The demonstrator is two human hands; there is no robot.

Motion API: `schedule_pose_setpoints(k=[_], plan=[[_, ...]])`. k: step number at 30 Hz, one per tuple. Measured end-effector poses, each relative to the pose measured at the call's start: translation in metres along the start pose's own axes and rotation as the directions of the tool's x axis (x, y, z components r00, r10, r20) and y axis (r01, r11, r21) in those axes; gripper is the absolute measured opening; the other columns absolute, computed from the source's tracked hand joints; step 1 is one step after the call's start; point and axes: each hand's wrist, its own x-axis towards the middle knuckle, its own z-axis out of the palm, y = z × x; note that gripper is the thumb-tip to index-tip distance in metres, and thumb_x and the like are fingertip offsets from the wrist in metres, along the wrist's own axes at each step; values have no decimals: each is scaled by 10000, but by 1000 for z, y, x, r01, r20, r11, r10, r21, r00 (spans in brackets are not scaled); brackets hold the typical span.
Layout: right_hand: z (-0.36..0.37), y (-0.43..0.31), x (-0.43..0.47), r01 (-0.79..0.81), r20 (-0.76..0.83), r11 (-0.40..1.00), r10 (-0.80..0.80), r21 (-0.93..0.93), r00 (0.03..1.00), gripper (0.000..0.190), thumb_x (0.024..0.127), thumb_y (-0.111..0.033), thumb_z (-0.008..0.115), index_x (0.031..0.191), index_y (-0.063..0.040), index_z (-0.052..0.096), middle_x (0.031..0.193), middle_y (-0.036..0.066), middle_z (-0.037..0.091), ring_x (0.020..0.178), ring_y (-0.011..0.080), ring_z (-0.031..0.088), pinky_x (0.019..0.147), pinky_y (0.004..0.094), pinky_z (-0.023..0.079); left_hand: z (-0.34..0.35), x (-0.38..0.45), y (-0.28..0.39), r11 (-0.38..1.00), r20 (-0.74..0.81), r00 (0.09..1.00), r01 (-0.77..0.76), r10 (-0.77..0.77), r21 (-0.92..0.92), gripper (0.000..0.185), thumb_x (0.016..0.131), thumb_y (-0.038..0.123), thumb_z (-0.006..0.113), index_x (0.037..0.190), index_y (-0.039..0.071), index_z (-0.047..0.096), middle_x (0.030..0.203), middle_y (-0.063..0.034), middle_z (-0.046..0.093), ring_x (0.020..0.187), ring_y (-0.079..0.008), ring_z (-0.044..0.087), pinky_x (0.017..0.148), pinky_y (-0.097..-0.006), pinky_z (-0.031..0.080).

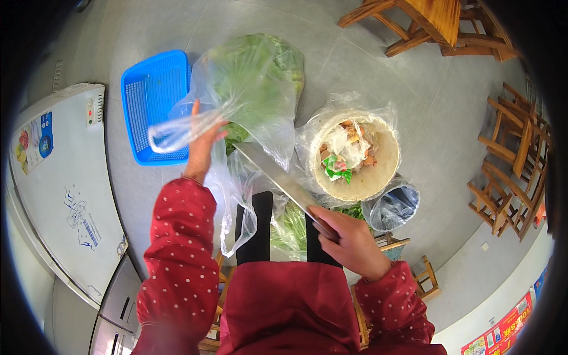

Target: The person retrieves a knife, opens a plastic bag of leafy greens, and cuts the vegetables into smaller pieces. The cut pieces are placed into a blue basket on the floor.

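My right hand (355, 244) grips the handle of a wide-bladed kitchen knife (277, 175), its blade slanting up and left towards leafy greens (236, 136). My left hand (205, 140) is at the gathered neck and handles of a clear plastic bag (253, 84) full of green leafy vegetables; the plastic passes over the palm, and its fingers look spread. Whether they grip it I cannot tell. Another clear bag (239, 222) hangs below, near my knees. More greens in plastic (288, 230) lie between my legs.
A blue plastic basket (155, 97) stands at left, beside a white chest freezer (66, 177). Right of the greens is a lined waste bin (386, 164) holding eggshells and wrappers, with a smaller lined bin (392, 206) next to it. Wooden stools (510, 177) and a wooden table (430, 17) stand farther right.
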Motion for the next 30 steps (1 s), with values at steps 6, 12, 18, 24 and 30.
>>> schedule_pose_setpoints(k=[6,12,18,24,30], plan=[[33,19,77,-106,97,968,86,229,992,512,836,-6,613,1340,-28,527,755,89,599,600,161,571,563,294,481,27,53,100,972,278,947,-101,159,-213,677,995,258,557,1539,37,220,1378,-152,521,1187,-275,591,1037,-395,457],[5,39,128,-139,-243,751,375,646,895,557,825,-20,610,1368,5,487,760,47,595,538,78,504,453,263,411,70,56,105,949,-45,954,-298,295,-97,499,965,169,598,1399,2,415,1284,-153,578,1085,-266,634,935,-380,515],[-20,38,109,-32,-399,750,386,660,831,566,828,27,587,1383,15,475,761,16,569,536,66,474,471,229,391,82,44,12,682,404,890,-430,211,591,219,827,-18,595,1032,8,669,1015,-183,664,927,-329,645,819,-383,515],[3,39,92,71,-378,653,343,754,860,572,839,57,591,1396,-3,477,816,-30,535,618,33,461,526,201,387,97,66,-42,313,521,830,-557,198,769,332,760,-46,541,1051,12,689,1084,-234,644,1006,-395,617,871,-459,501],[20,64,85,122,-442,690,309,714,842,606,849,76,612,1428,-7,453,889,-27,514,707,47,460,641,199,417,130,154,-93,-205,831,369,-853,416,481,435,786,175,627,1210,76,623,1071,-184,685,1057,-370,643,928,-439,504]])
